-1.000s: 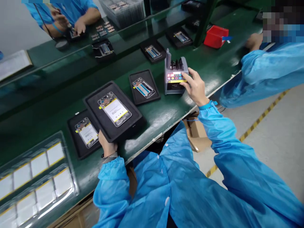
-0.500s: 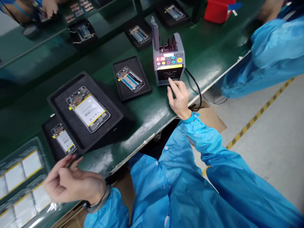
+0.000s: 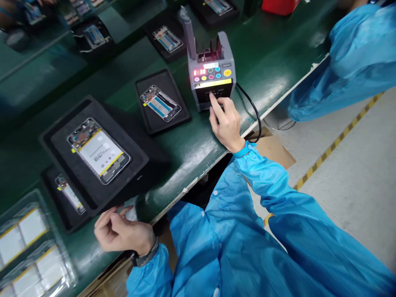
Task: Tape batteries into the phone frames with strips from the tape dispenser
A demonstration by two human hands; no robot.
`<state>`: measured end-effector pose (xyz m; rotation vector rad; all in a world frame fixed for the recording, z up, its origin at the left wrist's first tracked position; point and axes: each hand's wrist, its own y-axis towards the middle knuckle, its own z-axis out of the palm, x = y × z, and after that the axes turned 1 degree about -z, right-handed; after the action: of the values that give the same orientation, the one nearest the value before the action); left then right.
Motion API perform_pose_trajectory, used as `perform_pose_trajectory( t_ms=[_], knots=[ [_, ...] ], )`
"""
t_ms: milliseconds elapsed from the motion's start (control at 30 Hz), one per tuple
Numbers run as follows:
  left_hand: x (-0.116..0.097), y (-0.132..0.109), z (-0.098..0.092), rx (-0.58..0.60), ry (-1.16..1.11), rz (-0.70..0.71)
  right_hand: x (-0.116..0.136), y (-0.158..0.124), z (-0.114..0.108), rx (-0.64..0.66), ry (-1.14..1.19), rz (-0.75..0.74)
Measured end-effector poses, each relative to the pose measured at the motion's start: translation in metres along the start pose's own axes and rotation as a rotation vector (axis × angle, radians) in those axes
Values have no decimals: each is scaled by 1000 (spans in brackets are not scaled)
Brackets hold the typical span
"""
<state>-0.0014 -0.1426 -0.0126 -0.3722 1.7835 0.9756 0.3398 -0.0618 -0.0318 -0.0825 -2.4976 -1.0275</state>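
Note:
My right hand (image 3: 226, 123) is at the front of a grey tape dispenser (image 3: 212, 70) with lit red digits, its index fingertip at the dark slot. Its fingers are bent and partly spread; nothing shows between them. My left hand (image 3: 123, 231) hovers over the table edge with curled fingers; whether a small thing is in them cannot be made out. Between the hands, a phone body with a white battery (image 3: 100, 152) lies in a stacked black tray (image 3: 55, 140). Nearer the dispenser, a phone body with blue strips (image 3: 161, 103) lies in a smaller black tray (image 3: 182, 119).
Clear plastic trays of white batteries (image 3: 32, 227) stand at the lower left. A black cable (image 3: 255, 109) runs off the table beside the dispenser. More phone trays lie at the back. A person's blue sleeve (image 3: 361, 53) is at the upper right, near a red container (image 3: 280, 6).
My left hand has moved right, away from the battery trays. My right index fingertip has come up to the dispenser's slot. The view has shifted slightly.

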Motion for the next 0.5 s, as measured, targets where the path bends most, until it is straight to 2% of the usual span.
perform_pose_trajectory(
  t_ms=[233,500],
  knots=[
    [-4,-1,0,8,143,-53,-1,0,2,19,17,3],
    [-1,1,-3,31,103,-51,-1,0,-3,45,6,-12]
  ],
)
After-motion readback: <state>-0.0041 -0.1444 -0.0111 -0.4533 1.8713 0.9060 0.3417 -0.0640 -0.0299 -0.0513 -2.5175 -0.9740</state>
